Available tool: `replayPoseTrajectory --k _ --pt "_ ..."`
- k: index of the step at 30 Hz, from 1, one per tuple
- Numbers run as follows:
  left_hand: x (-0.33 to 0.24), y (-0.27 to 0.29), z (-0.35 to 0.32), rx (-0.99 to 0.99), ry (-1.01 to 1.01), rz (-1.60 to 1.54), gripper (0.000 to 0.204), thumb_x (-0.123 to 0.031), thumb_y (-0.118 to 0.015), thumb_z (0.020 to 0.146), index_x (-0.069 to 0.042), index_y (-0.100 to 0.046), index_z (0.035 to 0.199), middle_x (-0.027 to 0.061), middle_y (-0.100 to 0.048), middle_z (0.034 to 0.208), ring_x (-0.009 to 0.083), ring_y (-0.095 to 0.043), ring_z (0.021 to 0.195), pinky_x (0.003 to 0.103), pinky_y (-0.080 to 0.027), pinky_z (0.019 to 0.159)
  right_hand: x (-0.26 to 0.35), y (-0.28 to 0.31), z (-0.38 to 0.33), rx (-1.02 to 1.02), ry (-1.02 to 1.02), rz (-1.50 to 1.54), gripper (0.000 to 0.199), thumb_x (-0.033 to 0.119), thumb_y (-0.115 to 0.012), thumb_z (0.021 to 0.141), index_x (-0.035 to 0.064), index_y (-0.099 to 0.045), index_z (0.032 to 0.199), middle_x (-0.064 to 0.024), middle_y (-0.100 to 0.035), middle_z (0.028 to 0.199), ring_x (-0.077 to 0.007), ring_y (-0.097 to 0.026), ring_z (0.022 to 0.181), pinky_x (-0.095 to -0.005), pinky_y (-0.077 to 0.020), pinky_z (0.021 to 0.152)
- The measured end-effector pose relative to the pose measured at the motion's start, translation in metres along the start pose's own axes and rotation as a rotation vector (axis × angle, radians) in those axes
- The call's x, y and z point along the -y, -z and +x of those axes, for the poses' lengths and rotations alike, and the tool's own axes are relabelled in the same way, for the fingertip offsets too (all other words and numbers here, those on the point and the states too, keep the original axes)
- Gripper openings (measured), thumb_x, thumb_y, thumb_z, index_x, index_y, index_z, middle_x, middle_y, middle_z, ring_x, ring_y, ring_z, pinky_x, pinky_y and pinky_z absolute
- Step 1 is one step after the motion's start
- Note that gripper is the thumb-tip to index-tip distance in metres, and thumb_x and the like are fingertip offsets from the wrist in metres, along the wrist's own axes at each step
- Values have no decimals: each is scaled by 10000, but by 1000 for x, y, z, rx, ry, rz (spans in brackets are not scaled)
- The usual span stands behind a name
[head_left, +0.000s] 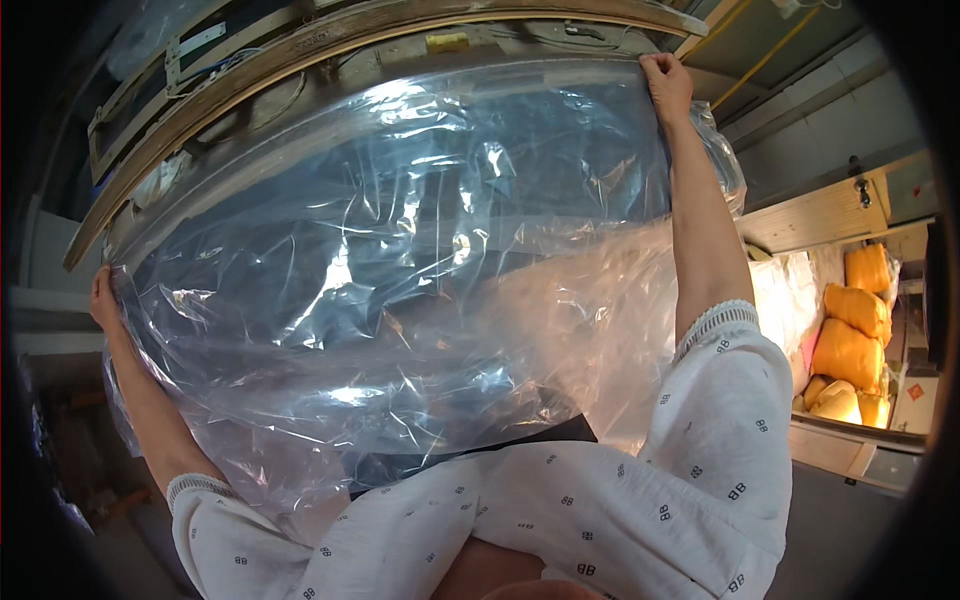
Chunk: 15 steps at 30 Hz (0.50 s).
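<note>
A large sheet of clear, crinkled plastic film (400, 240) hangs spread between my two outstretched arms. At its far right corner my right hand (668, 85) is closed, thumb and fingers pinching the film's upper edge. My left hand (103, 298) is closed at the left end of the same edge, its fingers partly hidden. The edge runs in a line from one hand to the other, just in front of a long wooden bar. Loose folds of film drape down toward my body and past my right forearm.
Beyond the film a long wooden bar (330, 45) crosses, with a wooden frame behind it. A small yellow object (447, 43) lies near the bar. To the right, orange bundles (848, 350) are stacked in a lit area beside a wooden board (815, 208).
</note>
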<state>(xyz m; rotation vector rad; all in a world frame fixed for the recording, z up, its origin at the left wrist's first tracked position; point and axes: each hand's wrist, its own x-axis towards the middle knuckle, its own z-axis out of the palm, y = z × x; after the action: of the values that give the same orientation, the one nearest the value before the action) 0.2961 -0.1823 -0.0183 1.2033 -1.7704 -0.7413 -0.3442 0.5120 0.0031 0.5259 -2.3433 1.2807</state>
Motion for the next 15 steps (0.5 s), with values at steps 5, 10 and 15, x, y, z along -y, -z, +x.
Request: replayPoseTrajectory --k 5,10,15 --pt "44 58 47 36 82 317 354 -337 -632 755 -15 -646 901 56 -611 853 122 -542 817 231 -397 775 -3 -22 7 -219 115 -203 351 306 -662 682 -5 -548 800 -152 -528 846 -246 -510 814 -324 -418 757" --pt "46 38 27 109 145 -226 375 -316 -568 799 -18 -583 1026 63 -559 983 151 -505 915 268 -371 796 -7 -8 15 -107 -51 -84 418 349 -605 714 -31 -504 857 -221 -470 954 -335 -463 897 -378 -363 844" --pt "53 65 30 34 292 -437 389 -305 -524 830 -30 -531 1104 44 -504 1082 160 -473 984 276 -360 799 -5 -14 13 -123 -59 -47 484 416 -508 790 -46 -528 932 -267 -466 1017 -381 -432 992 -396 -331 884"
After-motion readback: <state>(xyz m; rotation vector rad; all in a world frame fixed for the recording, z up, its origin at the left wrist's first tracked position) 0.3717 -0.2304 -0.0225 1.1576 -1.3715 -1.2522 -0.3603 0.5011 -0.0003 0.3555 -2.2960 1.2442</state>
